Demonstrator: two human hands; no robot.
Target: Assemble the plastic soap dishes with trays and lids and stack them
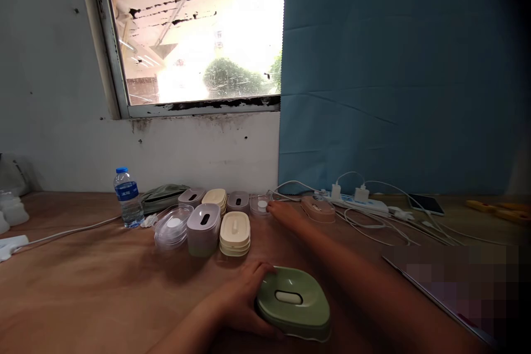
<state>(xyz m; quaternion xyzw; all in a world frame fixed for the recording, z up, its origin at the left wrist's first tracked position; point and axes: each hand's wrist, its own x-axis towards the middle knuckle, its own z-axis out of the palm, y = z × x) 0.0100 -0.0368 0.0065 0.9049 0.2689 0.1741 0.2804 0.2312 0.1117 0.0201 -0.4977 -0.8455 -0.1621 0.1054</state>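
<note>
Close in front of me is a green oval plastic box (309,301) with a pale bar in the slot on its top and a clear rim at its base. My left hand (244,300) grips its left side, thumb low and fingers over the top edge. My right hand (281,214) reaches far forward, its fingertips closed on the right edge of a clear plastic lid (256,207) with a white round spot. Left of that lid are stacked cream lids (235,232), a lilac slotted container (203,232) and a pile of clear lids (172,229).
A water bottle (128,202) and a green pouch (160,199) stand near the wall. At the right are a pinkish slotted lid (319,209), a power strip (375,207) with tangled cables, a phone (425,204) and yellow-handled tools (481,206).
</note>
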